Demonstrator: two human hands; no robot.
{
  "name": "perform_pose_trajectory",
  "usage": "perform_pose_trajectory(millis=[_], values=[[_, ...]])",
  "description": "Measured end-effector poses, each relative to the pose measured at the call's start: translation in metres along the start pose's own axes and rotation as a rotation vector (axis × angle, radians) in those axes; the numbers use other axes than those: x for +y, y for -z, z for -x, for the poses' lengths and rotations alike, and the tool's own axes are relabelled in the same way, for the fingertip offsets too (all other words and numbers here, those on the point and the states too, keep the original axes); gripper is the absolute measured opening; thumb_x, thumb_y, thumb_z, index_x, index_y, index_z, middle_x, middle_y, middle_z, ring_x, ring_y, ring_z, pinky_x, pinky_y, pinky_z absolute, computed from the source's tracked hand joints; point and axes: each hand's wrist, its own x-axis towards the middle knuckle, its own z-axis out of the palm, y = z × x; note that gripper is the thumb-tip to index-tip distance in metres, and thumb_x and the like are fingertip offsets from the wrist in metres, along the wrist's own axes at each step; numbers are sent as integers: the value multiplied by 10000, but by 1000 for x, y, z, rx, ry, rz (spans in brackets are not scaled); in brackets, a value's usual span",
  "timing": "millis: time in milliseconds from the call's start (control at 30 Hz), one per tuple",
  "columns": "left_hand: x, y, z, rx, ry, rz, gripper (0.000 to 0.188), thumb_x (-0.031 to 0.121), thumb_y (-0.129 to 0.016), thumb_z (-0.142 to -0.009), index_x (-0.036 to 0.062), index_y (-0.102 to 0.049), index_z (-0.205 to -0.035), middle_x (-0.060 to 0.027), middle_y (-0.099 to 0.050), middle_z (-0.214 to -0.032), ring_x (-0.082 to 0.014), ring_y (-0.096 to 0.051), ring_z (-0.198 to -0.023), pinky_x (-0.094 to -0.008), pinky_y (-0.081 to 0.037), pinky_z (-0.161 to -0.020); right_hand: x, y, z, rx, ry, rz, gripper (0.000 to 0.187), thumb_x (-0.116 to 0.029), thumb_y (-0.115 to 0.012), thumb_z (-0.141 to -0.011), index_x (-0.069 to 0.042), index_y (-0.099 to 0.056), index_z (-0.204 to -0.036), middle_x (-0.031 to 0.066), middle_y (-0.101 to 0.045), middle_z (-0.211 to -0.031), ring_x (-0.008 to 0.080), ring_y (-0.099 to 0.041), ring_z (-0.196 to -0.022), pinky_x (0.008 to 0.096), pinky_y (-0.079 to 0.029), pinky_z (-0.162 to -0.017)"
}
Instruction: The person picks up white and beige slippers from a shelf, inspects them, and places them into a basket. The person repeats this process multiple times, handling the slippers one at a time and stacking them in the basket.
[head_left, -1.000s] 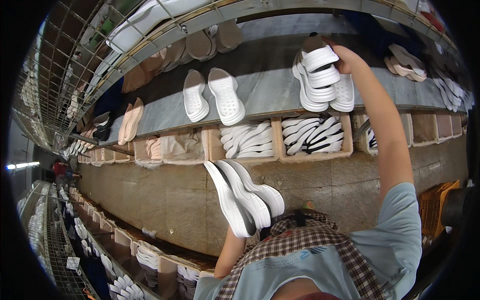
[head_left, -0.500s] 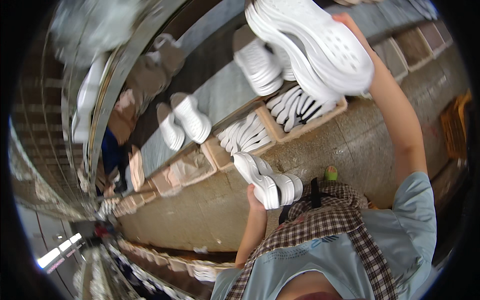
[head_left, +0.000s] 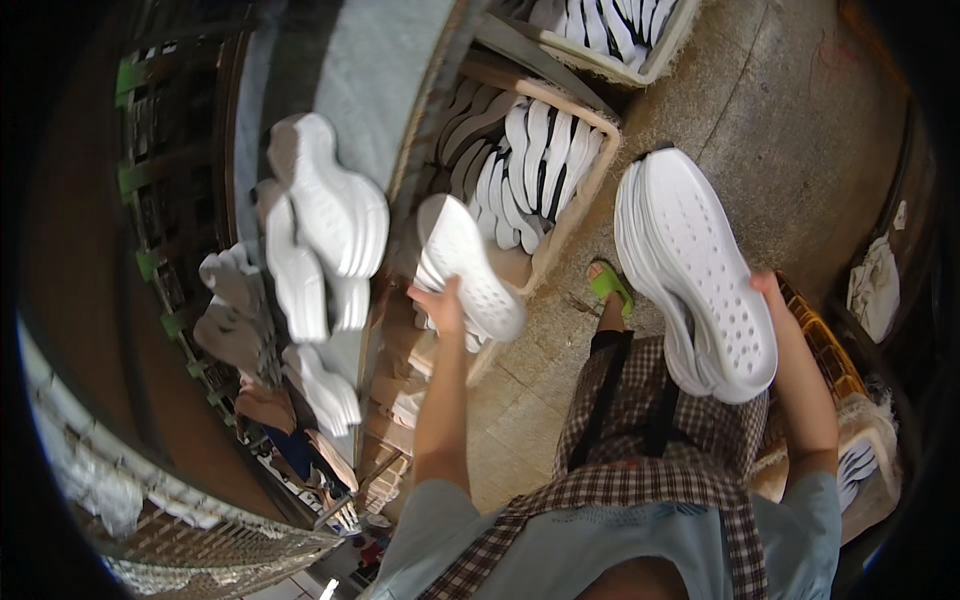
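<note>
My right hand (head_left: 772,300) grips a stack of white shoe soles (head_left: 705,265) by its right edge, out in front of my right side. The top sole faces up and shows small round holes. My left hand (head_left: 443,308) holds a smaller stack of white shoe soles (head_left: 482,268) beside the table edge, fingers around its left side. This stack hangs in front of a bin (head_left: 606,135) packed with white and grey soles standing on edge. Left of it, more stacked white soles (head_left: 335,205) rest on a grey work table (head_left: 375,75), somewhat blurred.
Another bin of soles (head_left: 655,70) stands farther up along the table. A metal rack (head_left: 135,180) runs down the left side. At my right are a yellow basket (head_left: 825,345) and a fuzzy-rimmed bin (head_left: 885,495). A white cloth (head_left: 876,290) lies near the right edge.
My view has turned. My right hand has come down and closer with its stack. The left hand has reached forward, carrying its soles toward the bins and table.
</note>
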Motion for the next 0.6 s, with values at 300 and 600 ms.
perform_pose_trajectory(millis=[300,600], values=[[18,-60,-239,623,-301,-925,822,531,-644,-734,-11,-392,-1299,-217,-569,-1055,-377,-590,-899,-522,-477,-712,76,75,-93,220,64,18,1066,-315,-735,-559,-153,-200,-1467,139,-396,-1401,276,-486,-1205,391,-444,-967],[49,-132,-290,194,-592,-1364,989,435,-725,-710,7,-196,-1427,-256,-496,-1179,-370,-523,-1043,-468,-404,-904,123,131,-119,296,66,-84,1172,-406,-682,-468,-137,-152,-1478,142,-356,-1418,275,-440,-1237,382,-408,-991]])
